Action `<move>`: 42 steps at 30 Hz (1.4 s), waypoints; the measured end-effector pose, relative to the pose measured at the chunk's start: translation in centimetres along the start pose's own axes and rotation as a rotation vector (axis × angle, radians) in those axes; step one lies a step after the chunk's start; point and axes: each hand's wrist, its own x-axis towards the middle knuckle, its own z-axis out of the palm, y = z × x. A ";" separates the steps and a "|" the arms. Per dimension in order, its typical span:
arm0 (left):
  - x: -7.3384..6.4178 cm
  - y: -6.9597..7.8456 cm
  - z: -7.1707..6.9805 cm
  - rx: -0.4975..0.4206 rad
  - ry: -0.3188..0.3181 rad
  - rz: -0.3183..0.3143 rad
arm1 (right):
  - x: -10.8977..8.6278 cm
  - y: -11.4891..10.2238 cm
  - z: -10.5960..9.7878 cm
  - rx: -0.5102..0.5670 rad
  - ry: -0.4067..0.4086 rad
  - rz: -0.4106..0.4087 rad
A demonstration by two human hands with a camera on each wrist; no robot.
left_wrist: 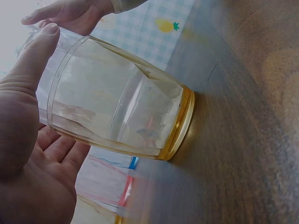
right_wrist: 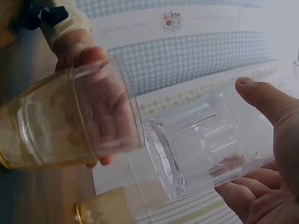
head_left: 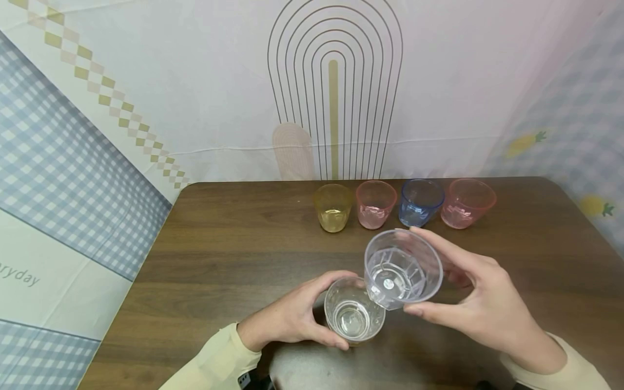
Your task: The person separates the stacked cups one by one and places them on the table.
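My left hand (head_left: 299, 314) grips a stack of plastic cups low over the table, thumb on one side and fingers on the other. A clear cup (head_left: 353, 318) sits inside a yellow-tinted cup (left_wrist: 175, 133), its upper part standing above the yellow rim. In my right hand (head_left: 487, 306), a clear, faintly purple cup (head_left: 424, 260) is pinched between thumb and fingers. That cup is tilted, with its faceted base (right_wrist: 161, 161) right at the stack's rim and its mouth toward the head camera.
Along the table's back edge stand a yellow cup (head_left: 333, 208), a pink cup (head_left: 375, 205), a blue cup (head_left: 421, 203) and another pink cup (head_left: 467, 203). A patterned cloth (head_left: 219, 81) hangs behind the brown wooden table (head_left: 219, 244).
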 end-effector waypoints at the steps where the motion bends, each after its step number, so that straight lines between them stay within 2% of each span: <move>1: 0.0 0.0 0.0 0.005 0.001 0.019 | -0.1 0.0 -0.1 -0.012 -0.001 0.012; 5: 0.0 -0.1 0.0 0.025 0.003 0.057 | -0.3 -0.2 -0.6 -0.041 -0.005 0.059; 12: 0.0 0.1 0.1 0.011 0.003 0.033 | -0.4 -0.6 -1.2 -0.051 -0.010 0.144; 18: 0.0 0.2 0.1 -0.007 0.001 0.024 | -0.7 -0.1 -1.3 -0.021 0.018 0.133; 24: 0.0 0.1 0.1 -0.012 0.000 0.019 | -1.2 0.2 -1.6 -0.126 0.034 0.200; 28: -0.1 0.1 0.1 -0.035 -0.003 -0.008 | -1.6 0.8 -1.6 -0.175 0.047 0.203; 35: -0.2 -0.1 0.1 -0.052 0.000 -0.034 | -2.1 2.3 -1.7 -0.122 0.075 0.213; 38: -0.2 0.0 0.1 -0.055 0.000 -0.040 | -2.4 2.8 -1.9 -0.145 0.085 0.217; 42: -0.1 0.0 0.1 -0.035 0.000 -0.019 | -3.0 3.4 -2.2 -0.187 0.098 0.283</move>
